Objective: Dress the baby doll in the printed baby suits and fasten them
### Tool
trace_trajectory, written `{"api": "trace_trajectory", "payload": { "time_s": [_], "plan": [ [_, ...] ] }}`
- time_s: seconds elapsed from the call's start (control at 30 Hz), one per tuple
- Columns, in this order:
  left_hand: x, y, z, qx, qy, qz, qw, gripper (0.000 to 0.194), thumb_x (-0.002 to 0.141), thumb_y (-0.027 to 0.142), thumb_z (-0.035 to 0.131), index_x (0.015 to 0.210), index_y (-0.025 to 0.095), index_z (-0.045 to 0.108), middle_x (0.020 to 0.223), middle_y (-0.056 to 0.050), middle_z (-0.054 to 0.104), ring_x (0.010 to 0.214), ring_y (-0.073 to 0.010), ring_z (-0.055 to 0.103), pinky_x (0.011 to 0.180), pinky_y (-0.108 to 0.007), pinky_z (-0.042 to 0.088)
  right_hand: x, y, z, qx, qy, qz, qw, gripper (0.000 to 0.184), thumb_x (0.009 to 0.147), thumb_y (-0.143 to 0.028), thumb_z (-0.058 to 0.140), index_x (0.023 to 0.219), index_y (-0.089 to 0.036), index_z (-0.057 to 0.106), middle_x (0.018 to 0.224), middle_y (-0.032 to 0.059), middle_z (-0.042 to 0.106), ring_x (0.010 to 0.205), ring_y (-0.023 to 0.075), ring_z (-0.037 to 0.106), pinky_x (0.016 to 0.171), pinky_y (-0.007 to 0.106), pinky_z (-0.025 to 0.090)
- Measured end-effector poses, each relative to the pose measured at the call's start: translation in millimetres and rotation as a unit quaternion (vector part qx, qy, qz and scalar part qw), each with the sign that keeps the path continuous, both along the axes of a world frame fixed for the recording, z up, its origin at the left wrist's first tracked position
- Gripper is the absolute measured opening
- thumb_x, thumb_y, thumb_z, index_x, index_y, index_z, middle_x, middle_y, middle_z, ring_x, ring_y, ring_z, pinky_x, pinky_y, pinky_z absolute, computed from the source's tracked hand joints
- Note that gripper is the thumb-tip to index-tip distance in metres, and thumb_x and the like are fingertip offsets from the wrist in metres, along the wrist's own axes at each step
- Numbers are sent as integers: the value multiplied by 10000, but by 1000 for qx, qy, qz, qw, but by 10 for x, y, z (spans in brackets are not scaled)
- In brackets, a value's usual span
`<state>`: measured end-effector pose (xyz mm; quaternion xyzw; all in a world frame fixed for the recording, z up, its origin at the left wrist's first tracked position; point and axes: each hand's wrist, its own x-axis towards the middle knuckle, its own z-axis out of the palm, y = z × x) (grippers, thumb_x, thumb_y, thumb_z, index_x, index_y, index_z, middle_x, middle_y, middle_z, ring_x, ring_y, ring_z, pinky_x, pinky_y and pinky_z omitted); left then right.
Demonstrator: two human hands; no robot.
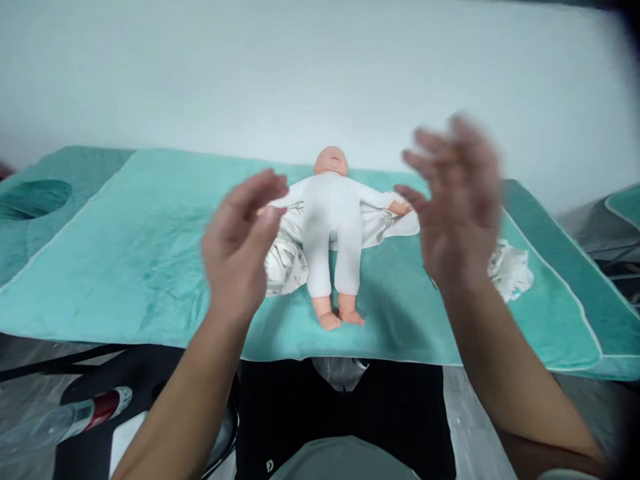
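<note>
Lying face up on a teal towel (150, 253), a baby doll (333, 227) in a white bodysuit has its arms spread and its bare feet pointing at the towel's near edge. The towel covers a padded surface (590, 267) in a darker teal cover, which shows as a strip beyond the towel's white-piped border on the side of the doll's outstretched right-of-picture arm. Under the doll lies a white patterned cloth (287, 263), bunched beside its hip and spread flat beneath its shoulders.

Both of the person's hands hover above the doll, touching nothing. The left hand (240, 247) hangs over the bunched cloth beside the doll's hip, fingers loosely curled and apart, holding nothing. The right hand (457, 200) is raised on the doll's other side, spread wide and blurred, also holding nothing. Partly hidden behind that wrist, a second crumpled patterned cloth (510, 270) lies well apart from the doll.

A broad bare stretch of towel runs away from the doll past the left hand. The doll's feet rest just short of the near edge. Below that edge, far out on the left-hand side, a clear plastic bottle (65, 417) with a red label lies down.
</note>
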<state>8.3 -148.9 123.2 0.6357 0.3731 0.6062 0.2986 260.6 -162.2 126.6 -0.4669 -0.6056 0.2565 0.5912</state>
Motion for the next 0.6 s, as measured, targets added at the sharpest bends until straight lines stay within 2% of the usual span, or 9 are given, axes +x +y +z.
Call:
{"api": "trace_trajectory", "payload": {
  "time_s": [0.07, 0.13, 0.2, 0.23, 0.33, 0.4, 0.5, 0.6],
  "plan": [
    [68, 370, -310, -101, 14, 14, 995, 372, 871, 357, 648, 1205, 193, 632, 1224, -65, 654, 1187, -249, 602, 1063, -487, 460, -33, 339, -245, -7, 28, -17, 999, 457, 935, -529, 512, 1351, -342, 486, 1340, 22, 572, 1237, 216, 560, 953, 358, 511],
    [129, 719, -646, -235, 35, 32, 971, 435, 819, 392, 699, 1185, 166, 638, 1227, -103, 660, 1121, -260, 631, 1021, -466, 491, -7, 795, -548, -39, 46, -43, 997, 382, 916, -526, 517, 1183, -261, 583, 1218, 50, 642, 1122, 194, 617, 916, 347, 531],
    [169, 954, -900, -342, 20, -12, 939, 517, 795, 449, 713, 1212, 157, 621, 1198, -126, 677, 1016, -260, 668, 912, -434, 548, 72, 1294, -787, -56, 35, -89, 994, 349, 899, -493, 541, 1078, -203, 616, 1138, 71, 672, 1054, 186, 633, 928, 347, 516],
    [178, 1018, -980, -379, 6, -39, 924, 554, 784, 477, 719, 1222, 156, 614, 1181, -134, 687, 980, -259, 678, 860, -412, 566, 120, 1536, -858, -58, 7, -103, 993, 342, 888, -476, 558, 1056, -186, 628, 1113, 75, 680, 1041, 186, 632, 947, 347, 499],
    [159, 1030, -1046, -438, -35, -115, 891, 605, 772, 546, 716, 1234, 168, 612, 1157, -141, 704, 945, -256, 691, 773, -369, 583, 242, 2148, -898, -141, -121, -132, 974, 362, 844, -474, 628, 966, -135, 666, 1010, 94, 707, 978, 214, 633, 939, 360, 476],
    [140, 960, -1016, -456, -46, -169, 873, 610, 787, 570, 695, 1259, 196, 602, 1201, -130, 696, 985, -257, 689, 780, -362, 585, 284, 2435, -866, -240, -190, -97, 947, 434, 807, -534, 675, 915, -113, 684, 970, 111, 718, 938, 238, 639, 891, 355, 487],
    [172, 864, -982, -473, -58, -210, 854, 657, 791, 570, 696, 1337, 240, 541, 1297, -110, 657, 1066, -270, 672, 816, -375, 587, 290, 2694, -860, -363, -174, 51, 914, 552, 775, -641, 683, 979, -130, 709, 1017, 120, 735, 915, 253, 668, 798, 317, 527],
    [263, 849, -971, -461, -115, -216, 853, 657, 799, 502, 718, 1358, 227, 512, 1325, -112, 640, 1101, -267, 663, 900, -387, 570, 257, 2814, -869, -431, -87, 192, 878, 519, 786, -599, 706, 1087, -176, 708, 1095, 111, 742, 939, 258, 698, 775, 310, 573]
  ]
}}
